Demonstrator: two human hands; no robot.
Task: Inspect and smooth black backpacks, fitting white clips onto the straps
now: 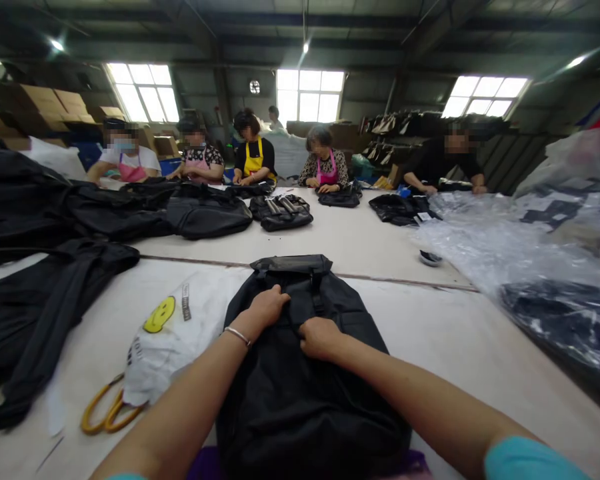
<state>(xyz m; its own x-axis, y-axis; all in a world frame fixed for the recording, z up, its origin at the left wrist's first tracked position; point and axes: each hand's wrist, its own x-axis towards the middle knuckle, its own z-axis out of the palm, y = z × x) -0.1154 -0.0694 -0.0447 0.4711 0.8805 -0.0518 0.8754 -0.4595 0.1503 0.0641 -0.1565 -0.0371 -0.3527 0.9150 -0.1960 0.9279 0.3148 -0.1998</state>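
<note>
At your left lies a black bag with a long strap (43, 333) on the white table (460, 353). Next come the orange-yellow handles of scissors (109, 421), partly covered by a white plastic bag (197, 330) with a yellow smiley face. Your left hand (269, 305), with a bracelet (238, 335) at the wrist, rests its bent fingers on the black backpack (300, 413); whether it grips, I cannot tell. This backpack lies on the table directly before you. Your right hand (322, 337) is closed on its front fabric. Farther right is clear plastic wrapping (520, 247).
</note>
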